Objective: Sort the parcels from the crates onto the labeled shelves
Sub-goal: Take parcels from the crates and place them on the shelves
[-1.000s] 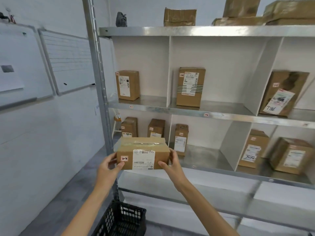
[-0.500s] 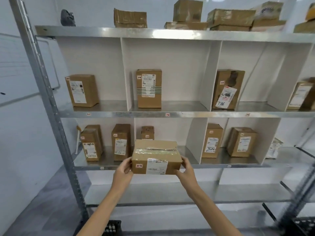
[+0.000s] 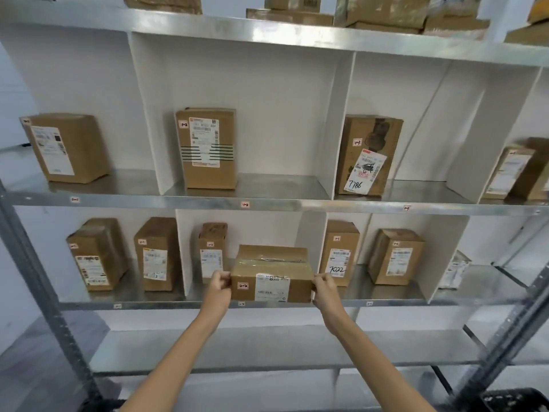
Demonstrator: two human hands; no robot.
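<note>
Left hand (image 3: 219, 285) and right hand (image 3: 324, 289) clamp curled fingers on ends of flat parcel (image 3: 271, 275) at front edge of lower shelf (image 3: 184, 301), second compartment, beside small upright box (image 3: 211, 252).

A pale white wall (image 3: 9, 108) closes off the left side of the room, plain and faintly bluish in this light. Below it the floor (image 3: 29, 352) is smooth grey and slightly glossy, catching a dull reflection. A grey steel upright (image 3: 50, 304), punched with a row of holes, slants from the left edge down toward the bottom. On the right a second perforated upright (image 3: 505, 337) leans the other way, somewhat blurred.
</note>
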